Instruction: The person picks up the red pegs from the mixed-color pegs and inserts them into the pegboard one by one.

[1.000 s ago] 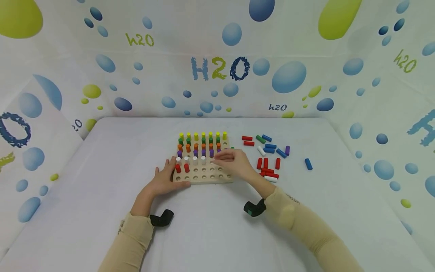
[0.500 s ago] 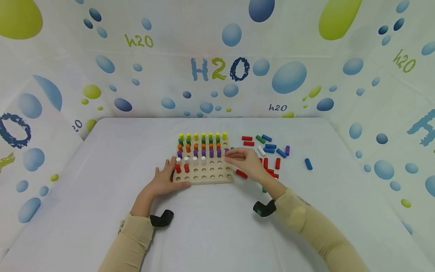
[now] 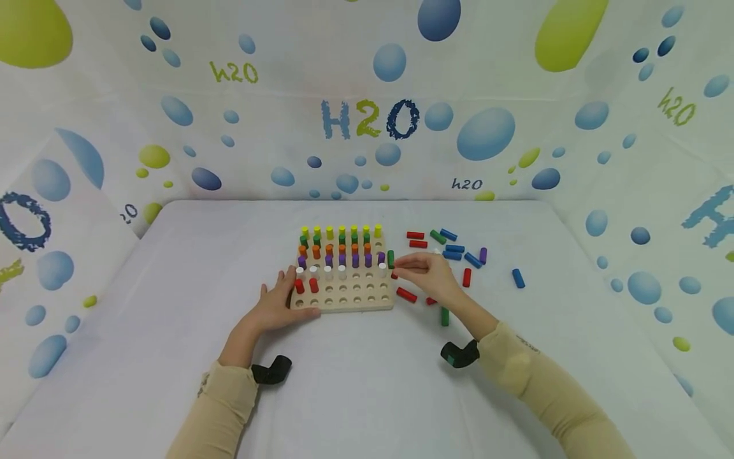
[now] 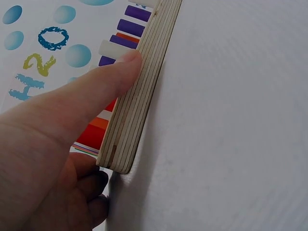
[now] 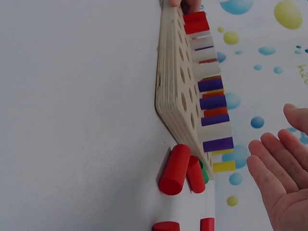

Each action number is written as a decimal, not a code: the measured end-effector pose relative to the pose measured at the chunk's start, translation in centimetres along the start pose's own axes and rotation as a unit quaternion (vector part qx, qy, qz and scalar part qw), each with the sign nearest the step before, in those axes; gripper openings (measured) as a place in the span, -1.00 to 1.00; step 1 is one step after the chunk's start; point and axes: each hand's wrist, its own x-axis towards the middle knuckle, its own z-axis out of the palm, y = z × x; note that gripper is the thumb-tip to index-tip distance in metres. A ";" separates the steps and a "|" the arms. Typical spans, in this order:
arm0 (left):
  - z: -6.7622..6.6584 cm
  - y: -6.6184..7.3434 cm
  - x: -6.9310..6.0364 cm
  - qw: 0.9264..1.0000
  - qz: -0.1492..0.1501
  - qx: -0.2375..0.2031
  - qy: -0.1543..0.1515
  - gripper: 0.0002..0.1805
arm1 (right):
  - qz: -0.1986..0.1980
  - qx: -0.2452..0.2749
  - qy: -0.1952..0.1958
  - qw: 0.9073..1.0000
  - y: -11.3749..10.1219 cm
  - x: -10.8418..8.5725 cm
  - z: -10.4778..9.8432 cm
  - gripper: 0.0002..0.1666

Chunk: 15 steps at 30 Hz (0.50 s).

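Observation:
A wooden pegboard (image 3: 350, 306) carries rows of yellow, green, orange, purple, white and red pegs, with bare holes toward the front. My left hand (image 3: 278, 308) holds its front left corner. In the left wrist view the thumb (image 4: 108, 79) lies against the layered front edge, and the other fingers are bent near the corner. At the right end of the white row stands a white peg (image 3: 382, 270), apart from the other white ones. My right hand (image 3: 430, 277) hovers just right of the board. In the right wrist view its fingers (image 5: 269, 180) are gently bent, holding nothing.
Beside the board's right edge are a green peg (image 3: 391, 259) and a red peg (image 3: 406, 295). Another green peg (image 3: 445, 317) lies nearer me. Several blue pegs (image 3: 455, 248), more red ones and a purple peg (image 3: 483, 255) are scattered on the right. The right hand hides some.
My right hand has moved right, off the board's rows. A white peg now stands at the right end of the white row. The left hand has stayed at the corner.

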 end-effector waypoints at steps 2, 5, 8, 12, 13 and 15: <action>0.0 -0.1 0.0 1.000 0.000 0.000 0.000 0.26 | -0.003 -0.001 0.002 1.000 1.0 0.4 -0.1 -0.63; 0.1 -0.2 0.0 1.000 0.002 0.001 -0.001 0.26 | -0.003 -0.012 0.010 1.000 2.3 0.9 -0.3 -0.62; 0.1 -0.2 -0.1 1.000 0.003 0.000 -0.002 0.26 | 0.007 -0.028 0.015 0.999 2.5 0.9 -0.4 -0.62; 0.1 -0.2 0.0 1.000 0.004 0.004 -0.002 0.25 | 0.028 -0.050 0.016 0.998 2.7 1.1 -0.4 -0.62; 0.1 -0.1 0.0 1.000 0.004 0.005 -0.002 0.25 | 0.034 -0.058 0.014 0.998 2.8 1.1 -0.4 -0.62; 0.0 -0.1 0.0 1.000 0.005 0.005 -0.001 0.25 | 0.045 -0.075 0.009 0.996 3.0 1.3 -0.3 -0.62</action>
